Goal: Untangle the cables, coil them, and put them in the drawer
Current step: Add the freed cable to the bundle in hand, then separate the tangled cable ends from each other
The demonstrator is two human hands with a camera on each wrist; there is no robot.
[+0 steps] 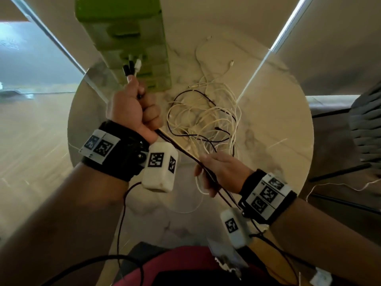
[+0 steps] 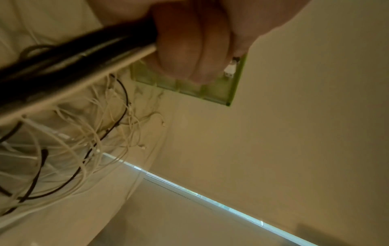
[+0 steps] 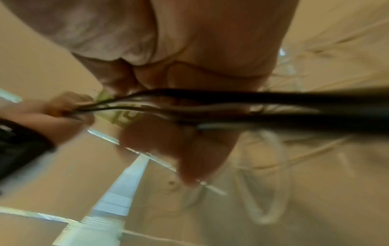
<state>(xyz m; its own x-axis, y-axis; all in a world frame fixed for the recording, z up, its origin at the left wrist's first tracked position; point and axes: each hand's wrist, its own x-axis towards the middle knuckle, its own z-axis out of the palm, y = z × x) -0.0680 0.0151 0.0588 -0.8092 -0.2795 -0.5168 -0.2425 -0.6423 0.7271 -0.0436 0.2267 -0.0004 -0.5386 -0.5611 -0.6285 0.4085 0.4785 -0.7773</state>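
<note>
A round marble worktop carries the tangle beside the green drawers. Pulling hard could cinch knots — we should go slowly. Our left hand fists the plug ends; our right hand pinches the taut bundle lower down.
</note>
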